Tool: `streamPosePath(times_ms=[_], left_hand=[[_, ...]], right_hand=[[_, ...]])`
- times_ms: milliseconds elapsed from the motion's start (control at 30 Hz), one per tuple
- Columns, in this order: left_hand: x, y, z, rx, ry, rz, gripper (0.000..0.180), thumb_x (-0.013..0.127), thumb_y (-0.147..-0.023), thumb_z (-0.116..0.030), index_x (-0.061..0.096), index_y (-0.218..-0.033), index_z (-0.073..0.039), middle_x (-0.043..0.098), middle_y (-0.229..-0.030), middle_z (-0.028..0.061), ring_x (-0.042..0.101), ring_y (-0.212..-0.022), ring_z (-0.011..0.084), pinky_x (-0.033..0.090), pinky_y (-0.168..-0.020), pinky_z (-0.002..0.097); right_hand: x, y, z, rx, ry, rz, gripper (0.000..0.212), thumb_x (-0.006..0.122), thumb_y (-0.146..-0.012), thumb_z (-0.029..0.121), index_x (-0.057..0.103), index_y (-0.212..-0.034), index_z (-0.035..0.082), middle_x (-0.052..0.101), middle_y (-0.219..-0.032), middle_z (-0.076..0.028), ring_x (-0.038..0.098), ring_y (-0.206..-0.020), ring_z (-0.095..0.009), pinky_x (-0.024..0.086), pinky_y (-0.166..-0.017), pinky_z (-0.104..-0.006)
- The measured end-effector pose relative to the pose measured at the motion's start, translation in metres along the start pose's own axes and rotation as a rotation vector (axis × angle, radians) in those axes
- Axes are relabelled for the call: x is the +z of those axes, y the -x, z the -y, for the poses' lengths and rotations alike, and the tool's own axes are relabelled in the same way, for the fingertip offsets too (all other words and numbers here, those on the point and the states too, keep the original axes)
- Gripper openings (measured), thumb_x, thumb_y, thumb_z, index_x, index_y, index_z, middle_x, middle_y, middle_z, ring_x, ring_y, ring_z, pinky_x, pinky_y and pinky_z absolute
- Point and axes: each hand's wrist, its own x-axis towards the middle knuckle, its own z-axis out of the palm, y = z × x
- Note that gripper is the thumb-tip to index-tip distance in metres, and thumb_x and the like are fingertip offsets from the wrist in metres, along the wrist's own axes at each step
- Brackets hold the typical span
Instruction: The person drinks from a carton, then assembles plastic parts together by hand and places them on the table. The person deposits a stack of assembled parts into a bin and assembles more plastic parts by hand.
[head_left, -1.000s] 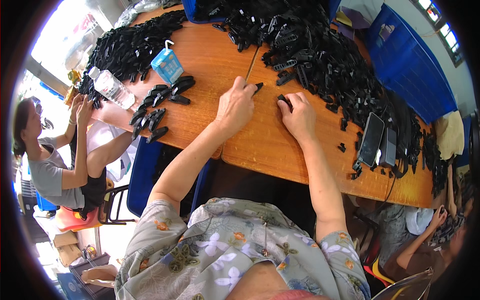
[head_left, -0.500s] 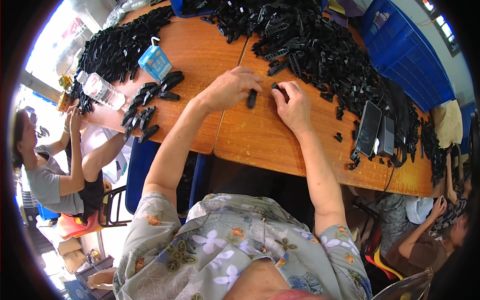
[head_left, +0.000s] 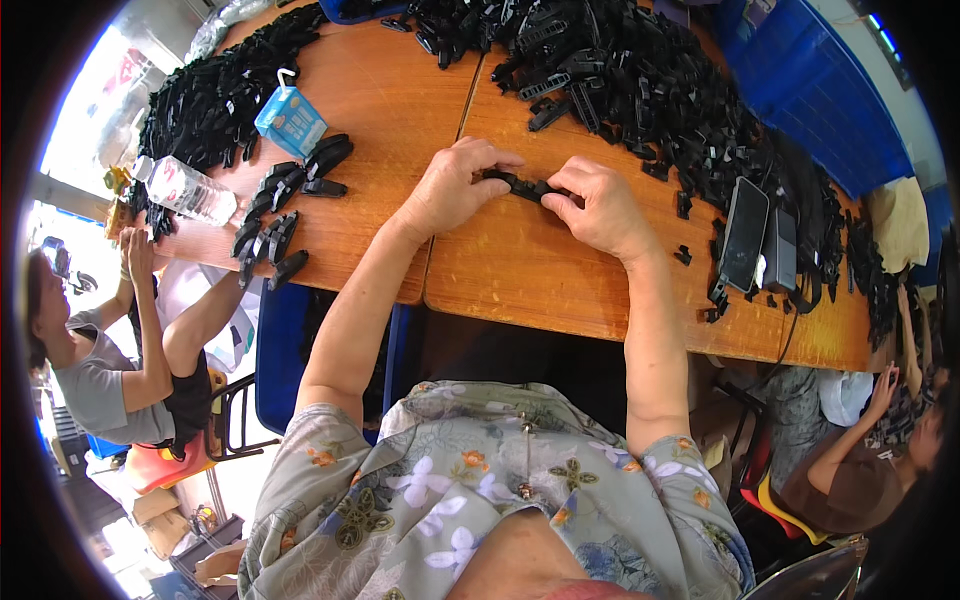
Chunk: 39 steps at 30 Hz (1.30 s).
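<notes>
Over the middle of the table, my left hand (head_left: 450, 188) closes its thumb and fingers on the left end of a small, elongated black plastic part (head_left: 520, 187). Opposite it, my right hand (head_left: 605, 208) pinches the right end, where a second small black piece seems to meet the first. Fingers cover much of both, so whether they are joined I cannot tell. Beyond my right hand spreads a large heap of loose black plastic parts (head_left: 600, 75). Several longer black parts (head_left: 270, 215) lie in a small group left of my left hand.
A blue drink carton (head_left: 291, 122) with a straw and a clear bottle (head_left: 190, 190) stand or lie at left, before another black heap (head_left: 215, 95). At right lie a phone (head_left: 742, 235) and a grey box (head_left: 779, 250). A person (head_left: 110, 350) sits at left; a blue crate (head_left: 810, 90) is behind.
My hands have come together over the table. The black part in my left hand has turned from upright in view to crosswise and now meets my right fingers.
</notes>
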Motion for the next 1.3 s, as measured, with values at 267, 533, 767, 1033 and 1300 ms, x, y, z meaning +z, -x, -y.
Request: streamPosePath(times_ms=[267, 533, 767, 1033, 1300], left_hand=[[0.008, -0.008, -0.006, -0.002, 0.097, 0.022, 0.038, 0.077, -0.082, 0.000, 0.075, -0.119, -0.006, 0.071, -0.104, 0.0092, 0.068, -0.094, 0.0189, 0.055, -0.082, 0.0308], [-0.017, -0.002, 0.002, -0.012, 0.121, 0.146, 0.038, 0.079, -0.080, -0.006, 0.075, -0.118, -0.004, 0.074, -0.098, 0.0079, 0.070, -0.096, 0.0179, 0.057, -0.087, 0.0282], [-0.001, -0.072, 0.000, -0.251, 0.092, -0.115, 0.038, 0.077, -0.089, -0.025, 0.074, -0.120, -0.002, 0.074, -0.099, 0.0115, 0.071, -0.087, 0.0220, 0.057, -0.085, 0.0354], [0.035, -0.079, 0.014, 0.048, -0.420, -0.211, 0.027, 0.071, -0.090, -0.017, 0.072, -0.114, -0.006, 0.068, -0.109, 0.0141, 0.063, -0.110, 0.0361, 0.051, -0.093, 0.0449], [0.009, -0.032, 0.009, -0.016, -0.319, -0.124, 0.023, 0.072, -0.088, -0.012, 0.074, -0.109, -0.004, 0.068, -0.104, 0.0141, 0.065, -0.102, 0.0333, 0.052, -0.091, 0.0417]], right_hand=[[0.021, -0.005, -0.002, -0.141, 0.122, -0.113, 0.014, 0.077, -0.079, 0.006, 0.065, -0.079, 0.001, 0.060, -0.084, -0.013, 0.063, -0.077, -0.035, 0.052, -0.069, -0.0449], [-0.033, 0.002, 0.001, 0.422, 0.623, -0.310, 0.038, 0.065, -0.100, 0.038, 0.073, -0.079, 0.007, 0.073, -0.078, -0.016, 0.073, -0.073, -0.033, 0.057, -0.065, -0.0451], [-0.054, 0.023, -0.035, 0.695, 0.737, -0.192, 0.019, 0.073, -0.089, 0.015, 0.073, -0.100, 0.000, 0.072, -0.102, -0.023, 0.073, -0.096, -0.038, 0.059, -0.082, -0.0475], [0.002, -0.002, -0.023, 0.259, 0.016, -0.448, 0.017, 0.073, -0.089, 0.008, 0.074, -0.105, 0.003, 0.074, -0.097, -0.019, 0.071, -0.080, -0.031, 0.056, -0.073, -0.0395], [0.021, -0.003, -0.023, 0.223, 0.069, -0.365, 0.013, 0.076, -0.091, 0.020, 0.075, -0.092, 0.007, 0.075, -0.099, -0.005, 0.068, -0.084, -0.025, 0.056, -0.074, -0.0368]])
